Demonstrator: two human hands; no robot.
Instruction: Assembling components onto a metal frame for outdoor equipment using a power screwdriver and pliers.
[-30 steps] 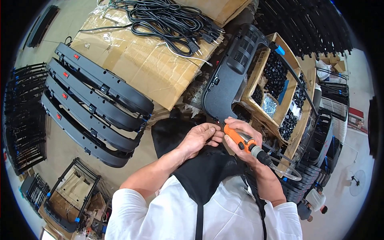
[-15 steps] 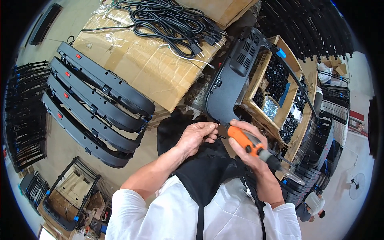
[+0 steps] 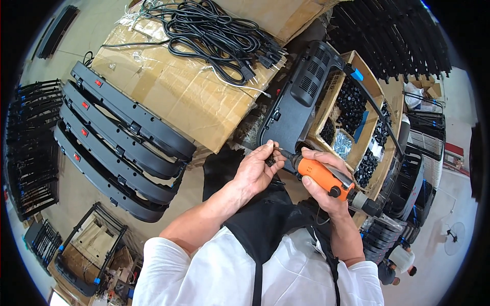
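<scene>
My right hand [image 3: 322,193] is wrapped round an orange and black power screwdriver [image 3: 322,174]. The tool lies tilted, its dark bit end pointing left toward my other hand. My left hand [image 3: 256,171] has thumb and forefinger pinched together at the tip of the bit, on something too small to make out. Small dark pieces, perhaps screws, show against its curled fingers. Just beyond both hands is a dark grey plastic housing [image 3: 287,120] with a vented cover [image 3: 313,71]; its near end is partly hidden by my hands and the tool.
To the right, a divided wooden box [image 3: 352,162] holds black plastic parts [image 3: 352,104] and silver screws [image 3: 342,144]. Coiled black power cords [image 3: 214,38] lie on a cardboard box [image 3: 189,104] ahead. Several curved dark housings [image 3: 132,115] with red switches stand at left. People work far right.
The screwdriver has shifted slightly right and down, lying flatter. My left hand has come up to its bit tip, fingers turned more upward. The view has shifted a little.
</scene>
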